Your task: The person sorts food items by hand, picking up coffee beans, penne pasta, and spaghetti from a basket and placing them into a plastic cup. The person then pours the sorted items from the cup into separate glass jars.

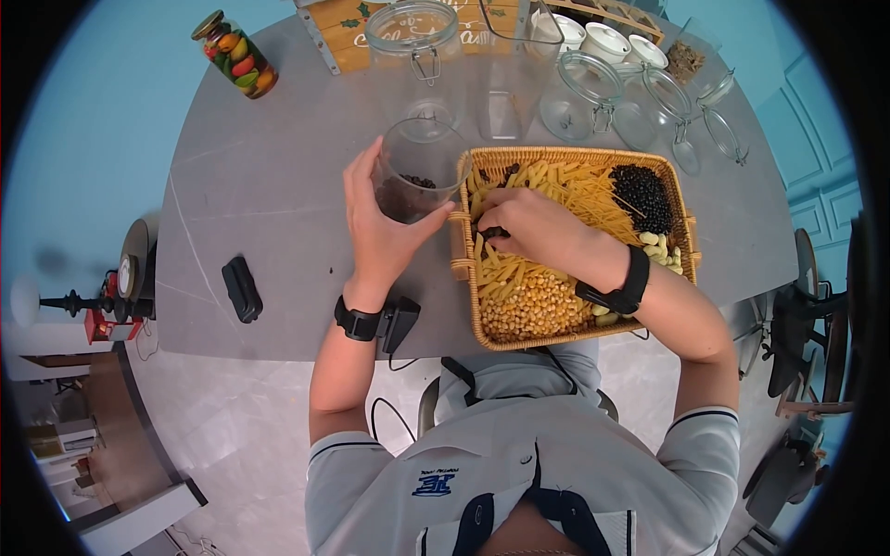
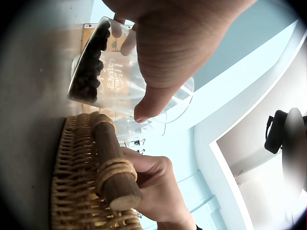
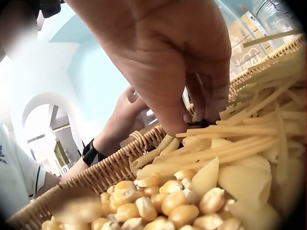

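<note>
In the head view my left hand point(image 1: 380, 227) holds a clear cup point(image 1: 428, 153) upright on the table, thumb on one side and fingers on the other. Small dark brown pieces point(image 2: 88, 72) cover the cup's bottom. Just right of it stands a wicker basket point(image 1: 687, 246) with wooden handles. My right hand point(image 1: 538, 227) reaches into the basket's left part, its curled fingertips pinching dark pieces point(image 3: 197, 123) among the pasta. Around that hand lie penne point(image 1: 501, 269), thin noodle sticks point(image 1: 593, 199), corn kernels point(image 1: 528, 310), black beans point(image 1: 642, 197) and pale shelled nuts or beans point(image 1: 660, 250).
Behind the basket stand glass clip-top jars point(image 1: 579, 97), a tall clear container point(image 1: 505, 111) and white lidded pots point(image 1: 607, 42). A wooden box point(image 1: 348, 42) and a jar of colourful fruit point(image 1: 243, 63) stand farther left. A black case point(image 1: 242, 288) lies on the table's left.
</note>
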`<state>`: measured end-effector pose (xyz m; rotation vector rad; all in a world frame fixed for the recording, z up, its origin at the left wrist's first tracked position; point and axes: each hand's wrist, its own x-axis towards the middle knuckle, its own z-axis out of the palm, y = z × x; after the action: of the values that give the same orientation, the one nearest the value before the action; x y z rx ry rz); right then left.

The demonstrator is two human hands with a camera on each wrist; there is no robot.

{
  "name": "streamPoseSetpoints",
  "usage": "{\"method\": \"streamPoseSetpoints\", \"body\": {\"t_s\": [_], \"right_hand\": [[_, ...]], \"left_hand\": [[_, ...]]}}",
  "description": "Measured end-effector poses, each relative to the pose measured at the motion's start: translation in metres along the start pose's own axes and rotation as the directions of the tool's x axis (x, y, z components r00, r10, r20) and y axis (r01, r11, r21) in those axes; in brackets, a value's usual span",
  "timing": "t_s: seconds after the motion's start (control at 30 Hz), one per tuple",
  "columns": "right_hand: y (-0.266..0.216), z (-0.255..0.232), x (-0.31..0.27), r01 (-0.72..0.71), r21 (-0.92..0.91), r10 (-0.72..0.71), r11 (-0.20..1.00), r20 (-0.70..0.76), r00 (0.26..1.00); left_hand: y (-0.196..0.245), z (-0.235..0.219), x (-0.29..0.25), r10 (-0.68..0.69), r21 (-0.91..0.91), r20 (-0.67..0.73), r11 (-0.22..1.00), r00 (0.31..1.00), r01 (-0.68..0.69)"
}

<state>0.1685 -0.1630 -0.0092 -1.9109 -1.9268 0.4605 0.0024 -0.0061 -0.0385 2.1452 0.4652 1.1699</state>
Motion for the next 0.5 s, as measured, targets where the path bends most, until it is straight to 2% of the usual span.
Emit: {"method": "streamPoseSetpoints", "body": {"t_s": [0.2, 0.5], "right_hand": [[-0.012, -0.002, -0.002, -0.014, -0.056, 0.014, 0.998, -0.014, 1.000], [0.007, 0.006, 0.001, 0.006, 0.084, -0.005, 0.996, -0.018, 1.000]], "left_hand": [[-0.001, 0.001, 0.000, 0.001, -0.001, 0.002, 1.000, 1.000, -0.001], [0.000, 0.000, 0.000, -0.004, 0.004, 0.008, 1.000, 1.000, 0.004]]}}
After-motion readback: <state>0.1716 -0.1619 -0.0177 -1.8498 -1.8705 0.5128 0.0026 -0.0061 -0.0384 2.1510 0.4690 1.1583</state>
